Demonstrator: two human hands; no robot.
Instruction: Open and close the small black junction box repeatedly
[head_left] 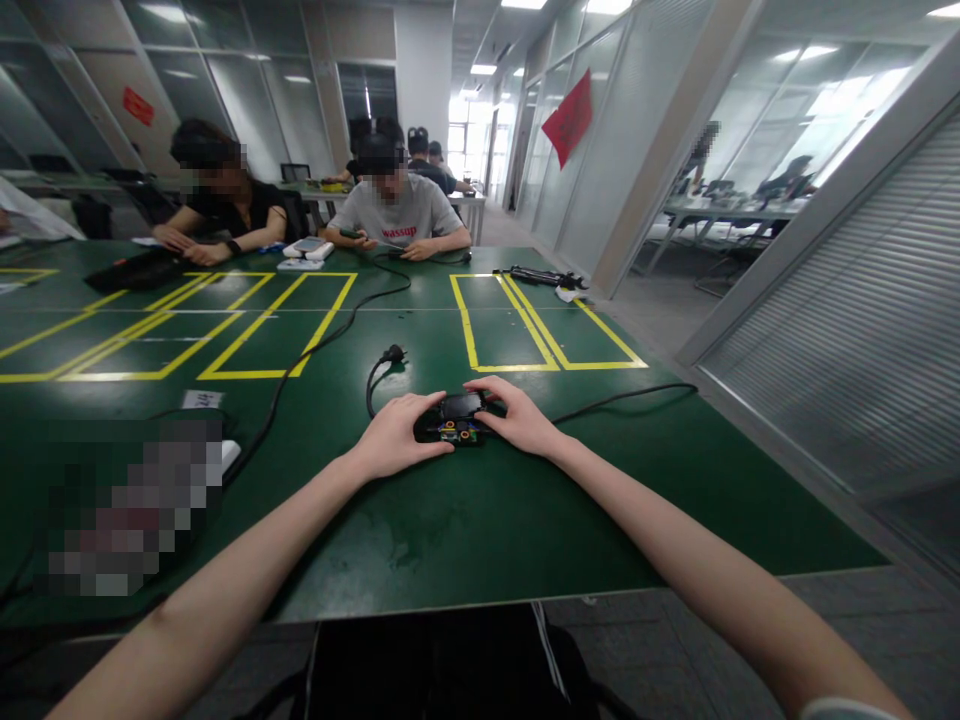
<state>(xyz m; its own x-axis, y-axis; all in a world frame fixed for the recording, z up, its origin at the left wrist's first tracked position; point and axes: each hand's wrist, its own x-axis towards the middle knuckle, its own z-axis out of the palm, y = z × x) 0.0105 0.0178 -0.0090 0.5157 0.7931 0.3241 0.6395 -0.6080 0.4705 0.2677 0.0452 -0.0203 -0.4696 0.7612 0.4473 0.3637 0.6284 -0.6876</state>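
- Your left hand (401, 435) holds the left side of an opened electronic device (459, 432), its thumb along the near edge and its fingers at the far edge; the grip is narrow, closed on the device.
- Your right hand (521, 418) holds the device's right side, also in a narrow grip, with the thumb and fingers at the dark rectangular panel (463, 405).
- The device is on or just above the green tabletop (480, 540); you cannot tell which. Its panel is at the far side, and its exposed circuit board, with 2 orange-ringed round parts, faces you on the near side.
- Beyond the device and a little left lies a black power plug (393, 354), its cord curving back toward your left hand.
- Right of the device, a black cable (630, 402) runs toward the table's right edge.
- Left of the device are a long black cord (274, 400), a paper label (202, 400) reading 24 and a pixelated object (142, 510).
- Beyond the device, yellow tape outlines (514, 368) mark the table.
- Farther beyond the device, 2 people sit at the table: a person in a grey T-shirt (409, 215) and, farther left, a person in black (259, 215).
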